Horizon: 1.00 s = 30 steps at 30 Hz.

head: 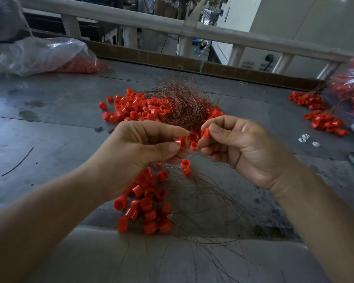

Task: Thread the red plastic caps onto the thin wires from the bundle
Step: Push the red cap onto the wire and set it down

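Note:
My left hand [143, 148] pinches a red cap [180, 142] between thumb and fingers above the grey table. My right hand [239, 148] pinches another red cap [206, 132] at its fingertips, close to the left one. Thin wire runs between the hands and below them. Behind them lies the tangled bundle of thin wires [184, 105] on a pile of loose red caps [135, 109]. Below my hands sits a cluster of threaded caps [145, 207] with wires [208, 203] fanning out to the right and over the table's front edge.
A clear plastic bag of red caps [49, 56] lies at the back left. More caps [323, 121] and a full bag [352, 88] are at the right edge. Small white pieces [307, 138] lie near them. A stray wire [18, 162] rests at the left. A railing [172, 27] runs behind.

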{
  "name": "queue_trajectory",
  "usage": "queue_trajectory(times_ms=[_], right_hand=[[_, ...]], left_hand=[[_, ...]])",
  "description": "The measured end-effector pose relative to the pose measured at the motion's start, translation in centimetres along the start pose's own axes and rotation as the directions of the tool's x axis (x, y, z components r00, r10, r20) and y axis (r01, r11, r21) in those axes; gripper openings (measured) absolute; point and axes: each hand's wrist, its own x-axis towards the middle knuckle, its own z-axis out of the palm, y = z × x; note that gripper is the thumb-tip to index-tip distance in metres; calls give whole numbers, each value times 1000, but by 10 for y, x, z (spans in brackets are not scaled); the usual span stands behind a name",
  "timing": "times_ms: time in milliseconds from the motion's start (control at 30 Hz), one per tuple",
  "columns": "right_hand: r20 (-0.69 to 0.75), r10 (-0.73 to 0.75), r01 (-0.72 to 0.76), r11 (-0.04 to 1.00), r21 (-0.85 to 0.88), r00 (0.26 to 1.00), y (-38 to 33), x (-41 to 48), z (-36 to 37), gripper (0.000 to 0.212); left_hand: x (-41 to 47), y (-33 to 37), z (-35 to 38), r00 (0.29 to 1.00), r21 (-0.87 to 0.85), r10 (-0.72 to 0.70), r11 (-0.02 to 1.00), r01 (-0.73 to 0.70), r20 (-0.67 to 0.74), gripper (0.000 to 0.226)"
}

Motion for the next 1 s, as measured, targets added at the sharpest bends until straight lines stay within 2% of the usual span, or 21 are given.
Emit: queue_trajectory(times_ms=[267,433,533,667,767,1000], right_hand=[[12,-15,15,999,33,1000,1,0,4,12],[3,-39,39,999,21,999,2,-3,6,20],[4,-88,88,994,-60,996,2,-4,9,19],[-14,-252,236,923,-305,968,5,-4,17,19],[-24,-304,280,903,-327,952,6,-6,21,24],[-7,-380,352,864,-359,925,8,-9,27,19]], left_hand=[[0,1,0,1000,1,-15,1000,15,0,29],[0,2,1,1000,8,-15,1000,15,-5,29],[-1,2,0,1000,-4,-19,1000,18,-25,28],[0,2,0,999,11,-17,1000,18,-46,22],[1,1,0,998,26,-18,999,20,-53,21],[0,-1,2,999,44,-4,999,6,-35,25]])
